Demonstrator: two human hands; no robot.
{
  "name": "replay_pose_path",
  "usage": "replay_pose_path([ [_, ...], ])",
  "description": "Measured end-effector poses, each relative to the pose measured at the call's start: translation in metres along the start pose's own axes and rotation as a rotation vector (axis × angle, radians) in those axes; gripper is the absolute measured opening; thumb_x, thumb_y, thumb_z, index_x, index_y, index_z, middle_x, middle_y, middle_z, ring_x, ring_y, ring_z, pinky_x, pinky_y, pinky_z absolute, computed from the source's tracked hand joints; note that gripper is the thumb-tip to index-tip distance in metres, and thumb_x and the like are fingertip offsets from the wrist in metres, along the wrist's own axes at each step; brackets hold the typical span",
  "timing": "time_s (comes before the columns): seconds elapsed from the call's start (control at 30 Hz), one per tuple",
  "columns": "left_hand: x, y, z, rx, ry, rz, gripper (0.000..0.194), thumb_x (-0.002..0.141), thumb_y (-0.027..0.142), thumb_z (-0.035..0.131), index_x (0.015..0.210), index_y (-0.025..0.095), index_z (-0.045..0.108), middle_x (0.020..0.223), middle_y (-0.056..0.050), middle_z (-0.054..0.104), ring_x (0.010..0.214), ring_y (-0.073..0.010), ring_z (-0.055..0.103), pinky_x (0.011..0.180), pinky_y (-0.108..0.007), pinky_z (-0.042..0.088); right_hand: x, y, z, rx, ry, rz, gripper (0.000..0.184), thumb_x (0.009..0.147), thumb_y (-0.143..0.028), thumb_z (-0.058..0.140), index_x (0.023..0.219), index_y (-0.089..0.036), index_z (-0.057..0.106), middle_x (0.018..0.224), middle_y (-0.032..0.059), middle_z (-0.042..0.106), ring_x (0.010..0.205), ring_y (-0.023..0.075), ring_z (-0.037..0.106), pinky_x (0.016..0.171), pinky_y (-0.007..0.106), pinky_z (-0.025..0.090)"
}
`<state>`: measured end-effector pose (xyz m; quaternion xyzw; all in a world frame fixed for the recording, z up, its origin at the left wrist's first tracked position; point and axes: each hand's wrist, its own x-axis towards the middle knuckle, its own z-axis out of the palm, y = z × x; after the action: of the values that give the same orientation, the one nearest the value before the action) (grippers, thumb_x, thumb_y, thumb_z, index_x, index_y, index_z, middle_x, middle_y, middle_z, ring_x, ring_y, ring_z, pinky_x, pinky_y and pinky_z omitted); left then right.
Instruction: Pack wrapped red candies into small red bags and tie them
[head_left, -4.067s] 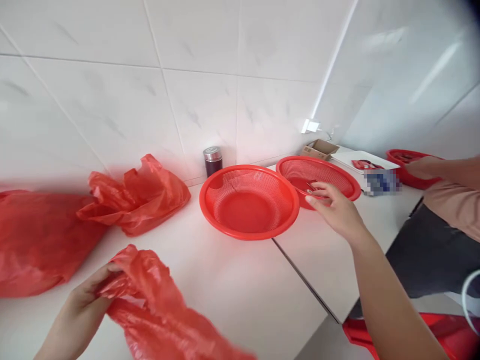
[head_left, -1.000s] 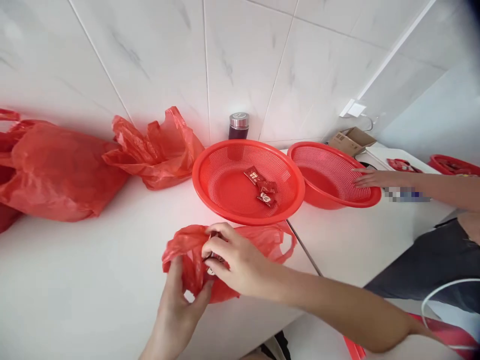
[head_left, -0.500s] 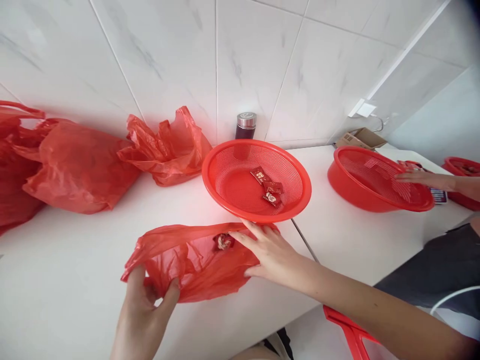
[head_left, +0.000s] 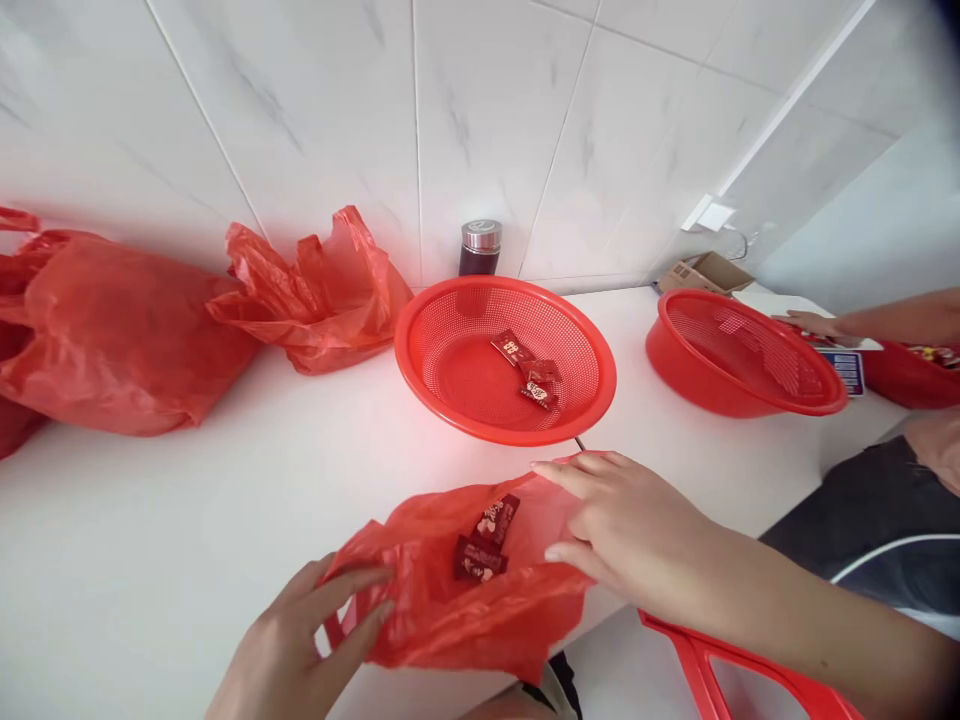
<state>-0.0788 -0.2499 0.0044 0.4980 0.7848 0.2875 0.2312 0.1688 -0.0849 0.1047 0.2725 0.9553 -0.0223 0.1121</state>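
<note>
A red plastic bag (head_left: 420, 600) lies with its mouth spread at the near table edge. Two dark red printed packets (head_left: 480, 565) show inside it. My left hand (head_left: 300, 630) pinches the bag's left side between thumb and fingers. On the opposite side, my right hand (head_left: 637, 520) holds the right rim, its fingers bent over the plastic. Just behind the bag stands a red perforated basket (head_left: 457, 385), with a few similar small packets (head_left: 529, 370) in it.
Full red bags (head_left: 127, 330) and a crumpled red bag (head_left: 315, 300) line the wall. A dark flask (head_left: 480, 250) stands behind the basket. At right are another red basket (head_left: 675, 360), a cardboard box (head_left: 705, 272), a red stool (head_left: 705, 660) and another person's arm (head_left: 892, 318).
The bag has come nearer and to the right, both hands still on it. Two packets now show inside. The other person's hand has left the right basket's rim.
</note>
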Motion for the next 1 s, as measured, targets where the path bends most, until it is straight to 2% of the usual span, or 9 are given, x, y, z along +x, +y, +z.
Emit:
replay_pose_path([
  [0.13,-0.001,0.009,-0.004,-0.100,-0.075,-0.013,0.031,0.077,0.055,0.058,0.081,0.030,0.076,0.075,-0.001,0.068,0.051,-0.0132,0.057,0.057,-0.025,0.053,0.001,0.004,0.013,-0.067,-0.162,-0.005,0.011,0.071,-0.030,0.072,0.075,-0.020,0.076,0.145,0.0104,0.045,0.111,0.0351,0.055,0.088,0.047,0.043],
  [0.27,0.002,0.003,-0.005,-0.049,-0.091,0.005,0.032,0.083,0.048,0.053,0.105,0.035,0.071,0.081,0.001,0.066,0.055,-0.0129,0.058,0.054,-0.022,0.052,0.000,0.007,0.022,-0.132,-0.249,-0.005,0.042,0.063,-0.027,0.075,0.104,-0.021,0.071,0.139,0.0155,0.051,0.099,0.0344,0.060,0.082,0.047,0.043],
  [0.37,0.002,-0.013,-0.006,0.020,-0.028,0.124,0.042,0.084,0.038,0.051,0.125,0.037,0.058,0.114,-0.002,0.063,0.085,-0.0181,0.067,0.069,-0.024,0.057,-0.003,0.016,0.020,-0.172,-0.142,0.065,0.067,0.064,-0.019,0.071,0.129,-0.023,0.057,0.128,0.0153,0.059,0.085,0.0286,0.064,0.077,0.044,0.043],
  [0.47,-0.001,-0.024,-0.007,0.013,0.080,0.233,0.057,0.083,0.033,0.053,0.138,0.040,0.041,0.143,-0.002,0.046,0.126,-0.0270,0.051,0.098,-0.038,0.049,-0.017,0.028,0.004,-0.171,-0.003,0.139,0.080,0.068,-0.018,0.069,0.142,-0.027,0.039,0.123,0.0119,0.062,0.077,0.0250,0.065,0.072,0.040,0.043],
  [0.63,-0.004,-0.015,0.002,-0.050,0.113,0.315,0.065,0.084,0.030,0.055,0.143,0.044,0.031,0.149,0.002,0.040,0.134,-0.0285,0.043,0.106,-0.043,0.042,-0.027,0.051,-0.043,0.014,0.068,0.057,0.055,0.080,-0.042,0.065,0.132,-0.036,0.051,0.132,0.0042,0.057,0.106,0.0291,0.060,0.079,0.039,0.045],
  [0.77,0.000,-0.002,0.012,-0.126,0.026,0.304,0.064,0.084,0.028,0.058,0.142,0.045,0.035,0.146,0.004,0.046,0.133,-0.0268,0.043,0.107,-0.040,0.041,0.036,0.081,-0.057,0.270,0.089,0.077,0.040,0.086,-0.051,0.053,0.123,-0.034,0.057,0.126,0.0008,0.059,0.105,0.0232,0.059,0.079,0.032,0.045],
  [0.83,0.000,0.004,0.014,-0.213,0.025,0.249,0.063,0.085,0.031,0.057,0.142,0.046,0.034,0.146,0.005,0.046,0.135,-0.0269,0.040,0.110,-0.043,0.036,0.084,0.103,-0.043,0.237,0.051,0.138,0.044,0.081,-0.049,0.059,0.122,-0.031,0.057,0.122,0.0032,0.059,0.101,0.0232,0.059,0.078,0.031,0.044],
  [0.93,-0.003,0.013,0.013,-0.355,0.055,0.089,0.062,0.087,0.038,0.055,0.144,0.046,0.031,0.151,0.007,0.039,0.140,-0.0267,0.031,0.114,-0.047,0.024,0.144,0.133,-0.008,0.079,-0.264,0.220,0.074,0.066,-0.048,0.074,0.133,-0.029,0.047,0.131,0.0100,0.051,0.107,0.0287,0.055,0.077,0.031,0.042],
  [1.0,-0.004,0.020,0.010,-0.427,0.064,0.004,0.062,0.087,0.041,0.054,0.144,0.047,0.029,0.153,0.008,0.035,0.142,-0.0254,0.026,0.115,-0.047,0.018,0.167,0.144,0.014,0.046,-0.343,0.236,0.078,0.059,-0.042,0.080,0.129,-0.025,0.051,0.122,0.0124,0.055,0.100,0.0299,0.057,0.071,0.031,0.042],
])
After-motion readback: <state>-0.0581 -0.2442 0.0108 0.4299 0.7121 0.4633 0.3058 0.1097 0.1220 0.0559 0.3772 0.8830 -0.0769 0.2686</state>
